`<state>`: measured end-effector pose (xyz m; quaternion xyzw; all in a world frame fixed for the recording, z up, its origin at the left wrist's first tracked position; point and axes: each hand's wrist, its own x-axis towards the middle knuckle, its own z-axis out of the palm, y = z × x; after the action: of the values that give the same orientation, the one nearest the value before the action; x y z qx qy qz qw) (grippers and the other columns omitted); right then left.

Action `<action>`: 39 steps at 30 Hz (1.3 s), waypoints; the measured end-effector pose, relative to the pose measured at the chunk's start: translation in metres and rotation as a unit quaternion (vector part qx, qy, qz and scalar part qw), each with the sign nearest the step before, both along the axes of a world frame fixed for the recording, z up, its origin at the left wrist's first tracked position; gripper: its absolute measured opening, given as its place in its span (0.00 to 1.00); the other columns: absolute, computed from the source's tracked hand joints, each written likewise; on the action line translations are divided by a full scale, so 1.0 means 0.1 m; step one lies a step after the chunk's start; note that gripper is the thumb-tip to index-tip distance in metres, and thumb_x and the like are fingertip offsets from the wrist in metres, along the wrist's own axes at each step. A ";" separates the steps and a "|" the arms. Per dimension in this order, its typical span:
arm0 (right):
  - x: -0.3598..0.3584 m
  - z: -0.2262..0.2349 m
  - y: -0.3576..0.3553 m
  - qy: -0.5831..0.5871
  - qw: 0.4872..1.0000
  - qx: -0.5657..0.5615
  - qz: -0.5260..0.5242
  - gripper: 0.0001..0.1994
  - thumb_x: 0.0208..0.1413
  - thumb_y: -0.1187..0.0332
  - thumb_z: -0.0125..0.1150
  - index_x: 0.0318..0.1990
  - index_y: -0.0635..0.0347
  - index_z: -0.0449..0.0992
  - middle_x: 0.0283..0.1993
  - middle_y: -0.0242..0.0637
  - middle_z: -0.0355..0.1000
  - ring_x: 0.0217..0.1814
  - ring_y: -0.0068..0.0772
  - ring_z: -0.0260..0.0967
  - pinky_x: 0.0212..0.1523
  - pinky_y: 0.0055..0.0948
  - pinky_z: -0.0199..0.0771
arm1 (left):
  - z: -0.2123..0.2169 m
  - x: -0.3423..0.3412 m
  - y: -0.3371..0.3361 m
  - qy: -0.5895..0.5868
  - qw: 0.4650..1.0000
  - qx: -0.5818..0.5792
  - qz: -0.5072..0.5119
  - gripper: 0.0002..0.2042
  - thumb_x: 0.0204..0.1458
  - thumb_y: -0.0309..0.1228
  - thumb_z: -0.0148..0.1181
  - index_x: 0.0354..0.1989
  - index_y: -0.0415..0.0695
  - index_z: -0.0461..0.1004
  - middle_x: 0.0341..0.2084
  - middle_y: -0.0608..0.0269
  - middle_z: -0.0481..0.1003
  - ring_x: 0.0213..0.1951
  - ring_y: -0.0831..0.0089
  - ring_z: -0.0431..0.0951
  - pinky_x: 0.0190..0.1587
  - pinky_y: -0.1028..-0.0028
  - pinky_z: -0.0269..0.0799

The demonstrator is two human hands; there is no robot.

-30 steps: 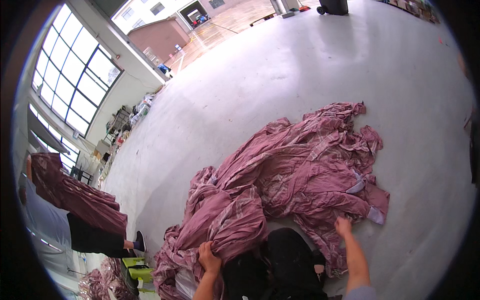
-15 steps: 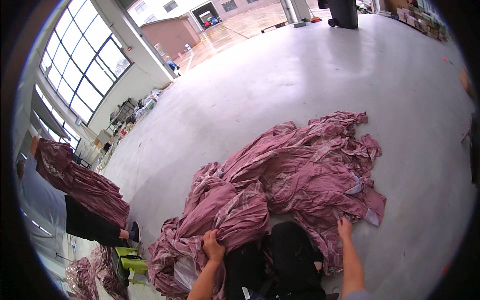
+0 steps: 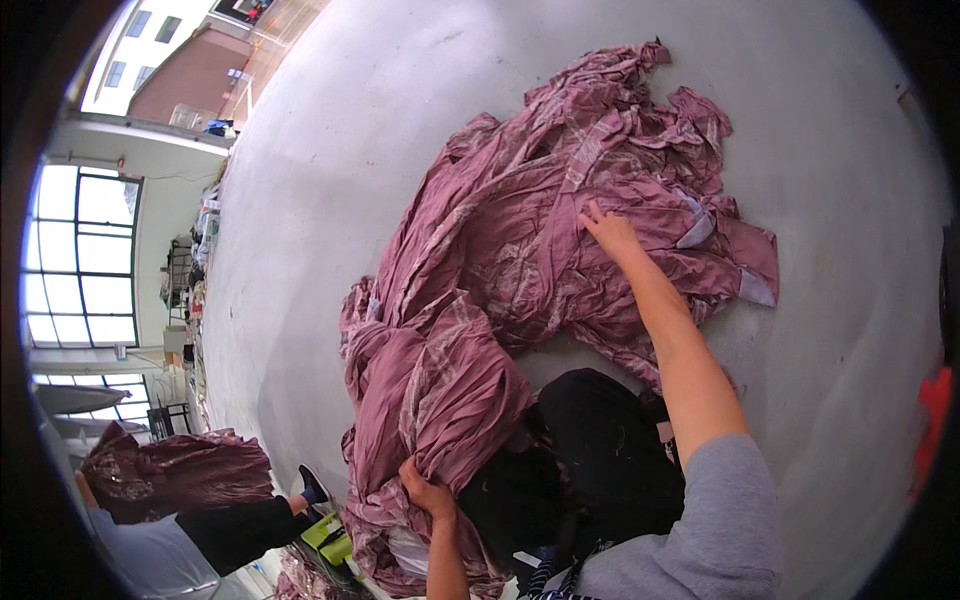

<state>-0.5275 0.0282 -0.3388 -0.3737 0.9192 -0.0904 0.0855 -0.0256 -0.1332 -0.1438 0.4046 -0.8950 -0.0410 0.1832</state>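
A large, crumpled dusty-pink cloth (image 3: 510, 230) with pale printed bands spreads over the floor and up across my left leg. My left hand (image 3: 427, 492) is closed on a bunched fold of it beside my left knee. Stretched far forward, my right hand (image 3: 612, 235) lies over the middle of the cloth, its fingers apart and seeming to touch the surface. Pale lilac patches (image 3: 755, 287) show at the cloth's right edge. Under my left wrist a whitish piece (image 3: 408, 550) peeks out from the folds.
At the lower left another person (image 3: 150, 550) holds up a similar pink cloth (image 3: 180, 472). A lime-green stool (image 3: 328, 540) stands by that person's foot, near more pink fabric (image 3: 305, 578). Assorted goods (image 3: 207, 235) line the window wall. Something red (image 3: 934, 420) is at the right rim.
My right hand has left the cloth's near right edge and reached forward to its middle. My left hand keeps its hold. The view has turned and tilted down.
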 end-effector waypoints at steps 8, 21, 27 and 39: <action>-0.15 -0.47 0.13 -0.057 0.994 0.074 -0.051 0.12 0.51 0.71 0.50 0.41 0.63 0.77 0.41 0.45 0.75 0.40 0.46 0.76 0.36 0.45 0.77 | -0.11 -0.02 -0.14 -0.007 1.000 0.009 -0.007 0.18 0.43 0.18 0.49 0.46 0.37 0.67 0.39 0.49 0.69 0.44 0.50 0.70 0.48 0.62 0.65; 1.25 -0.23 1.41 -0.145 0.974 -0.150 -0.084 0.04 0.44 0.72 0.57 0.29 0.61 0.70 0.35 0.48 0.72 0.37 0.53 0.71 0.37 0.44 0.71 | -0.20 0.08 -0.14 0.038 0.999 -0.024 -0.023 0.18 0.43 0.17 0.46 0.46 0.39 0.69 0.37 0.49 0.70 0.43 0.50 0.71 0.47 0.62 0.66; 0.13 0.06 0.33 0.063 0.974 -0.203 -0.077 0.11 0.48 0.73 0.54 0.41 0.60 0.67 0.41 0.46 0.70 0.35 0.52 0.72 0.37 0.45 0.73 | -0.16 0.02 -0.14 0.024 1.000 -0.001 -0.011 0.17 0.43 0.18 0.47 0.45 0.38 0.68 0.36 0.48 0.70 0.42 0.49 0.70 0.47 0.62 0.66; 0.46 -0.36 0.99 -0.066 0.978 -0.175 -0.089 0.03 0.48 0.74 0.50 0.30 0.62 0.70 0.35 0.49 0.69 0.33 0.57 0.68 0.32 0.48 0.67 | -0.20 -0.03 -0.17 0.001 0.999 0.026 0.021 0.18 0.43 0.18 0.45 0.46 0.40 0.68 0.38 0.49 0.68 0.41 0.47 0.70 0.44 0.59 0.65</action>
<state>-0.4812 0.1271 -0.3751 -0.2931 0.9110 -0.2814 0.0709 -0.0281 -0.1505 -0.1634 0.4277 -0.8850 -0.0605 0.1740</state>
